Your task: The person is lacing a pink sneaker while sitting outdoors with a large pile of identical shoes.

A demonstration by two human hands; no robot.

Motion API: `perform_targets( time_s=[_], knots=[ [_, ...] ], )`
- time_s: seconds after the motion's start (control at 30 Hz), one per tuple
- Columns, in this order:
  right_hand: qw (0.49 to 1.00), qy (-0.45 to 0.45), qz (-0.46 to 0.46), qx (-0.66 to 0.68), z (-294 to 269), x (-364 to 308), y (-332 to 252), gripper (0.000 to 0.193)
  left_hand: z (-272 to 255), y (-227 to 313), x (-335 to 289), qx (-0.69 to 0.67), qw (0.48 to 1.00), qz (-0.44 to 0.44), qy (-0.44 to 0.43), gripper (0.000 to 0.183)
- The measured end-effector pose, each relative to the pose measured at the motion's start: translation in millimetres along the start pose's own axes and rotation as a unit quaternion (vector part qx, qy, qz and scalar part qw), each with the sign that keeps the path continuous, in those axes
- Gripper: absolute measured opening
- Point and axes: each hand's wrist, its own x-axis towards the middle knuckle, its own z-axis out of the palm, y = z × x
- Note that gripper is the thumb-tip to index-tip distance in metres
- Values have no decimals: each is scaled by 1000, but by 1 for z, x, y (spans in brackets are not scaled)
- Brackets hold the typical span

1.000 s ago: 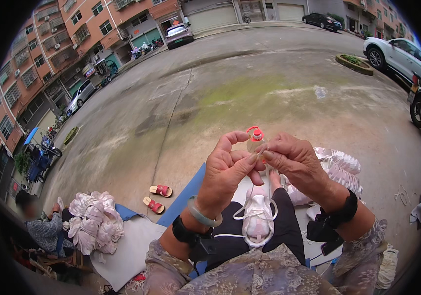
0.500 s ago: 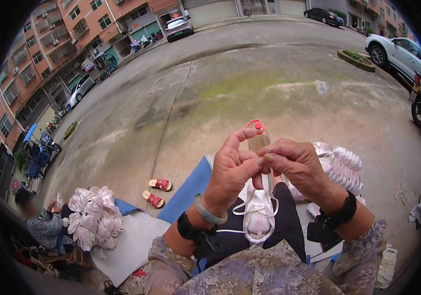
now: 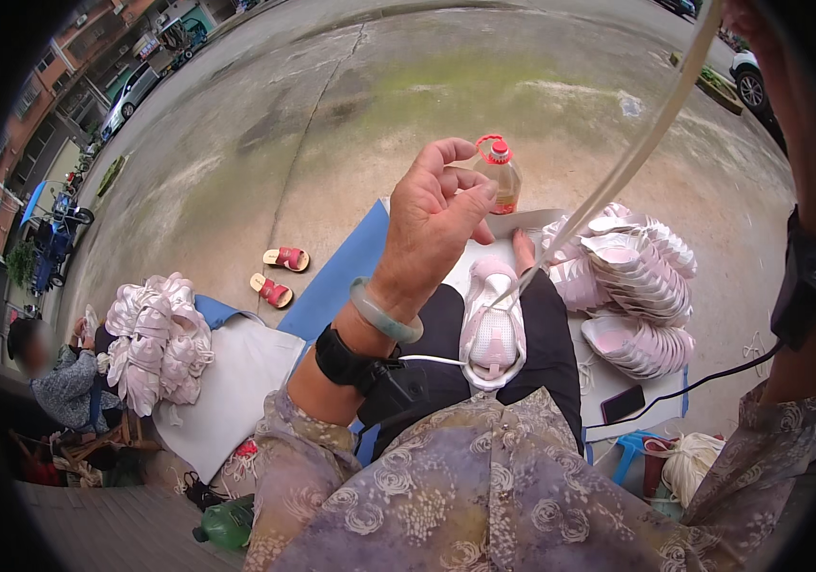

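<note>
A white and pale pink shoe upper (image 3: 494, 329) lies across my lap, its toe end toward me. From its opening a white shoelace (image 3: 608, 191) runs stretched up to the top right edge. My right hand (image 3: 765, 38) is raised there, dim and partly cut off by the rim, gripping the lace; its fingertips are hard to see. My left hand (image 3: 437, 210) hovers above and left of the shoe upper, fingers loosely bent and apart, with nothing visible in it. Another piece of white lace (image 3: 432, 359) reaches from the upper toward my left wrist.
Stacked pink-white shoe uppers (image 3: 642, 276) lie at right, near a phone (image 3: 622, 404) and a lace bundle (image 3: 694, 467). Beyond my lap stands a clear bottle (image 3: 500, 181) with a red cap. Red sandals (image 3: 279, 276), heaped uppers (image 3: 155, 334) and a seated person (image 3: 70, 381) are at left.
My hands were together above the shoe upper. My right hand has swung far up and right, drawing the lace out long. My left hand stays over my lap, and the view has tilted down.
</note>
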Motion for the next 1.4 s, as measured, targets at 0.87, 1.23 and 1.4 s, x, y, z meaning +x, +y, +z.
perform_targets(
  time_s=[0.87,1.23,1.4],
  knots=[
    [967,-17,188,173,147,-115,24,12,29,-30,-11,-202,966,-84,-138,35],
    [937,45,282,201,142,-145,50,12,43,-54,-15,-77,985,-81,-129,29],
    [940,94,264,196,123,-151,48,15,35,-38,-15,-6,999,7,-42,31]
  ],
)
